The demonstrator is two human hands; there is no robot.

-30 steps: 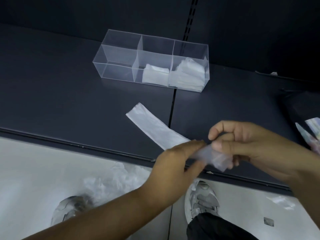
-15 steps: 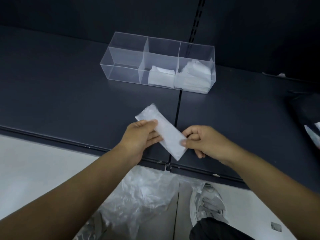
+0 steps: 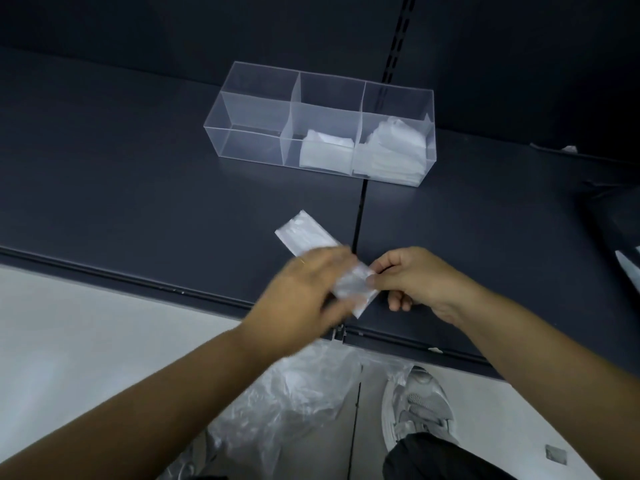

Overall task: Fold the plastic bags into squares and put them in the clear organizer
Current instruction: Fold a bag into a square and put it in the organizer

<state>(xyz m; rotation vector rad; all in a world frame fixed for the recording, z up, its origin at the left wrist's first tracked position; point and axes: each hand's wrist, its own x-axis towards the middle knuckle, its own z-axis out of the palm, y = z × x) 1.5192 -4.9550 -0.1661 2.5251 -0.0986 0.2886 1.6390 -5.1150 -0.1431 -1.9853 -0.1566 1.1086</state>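
A white plastic bag folded into a narrow strip [image 3: 306,233] lies slanted on the dark shelf [image 3: 138,188]. My right hand [image 3: 412,278] pinches the strip's near end between thumb and forefinger. My left hand [image 3: 308,289], blurred with motion, lies over the strip's middle; its finger pose is unclear. Behind them stands the clear organizer [image 3: 256,109] with three compartments. The left one is bare, the middle one holds a folded bag square [image 3: 325,152], and the right one holds a stack of folded bags [image 3: 394,147].
Crumpled clear plastic bags [image 3: 294,396] hang below the shelf's front edge over the pale floor, next to a grey shoe [image 3: 415,407]. A dark object with white pieces [image 3: 627,268] sits at the right edge. The shelf's back wall rises behind the organizer.
The long strip was folded to about half its length. My left hand has slid toward the right hand over the strip's middle. The right hand keeps its pinch on the near end.
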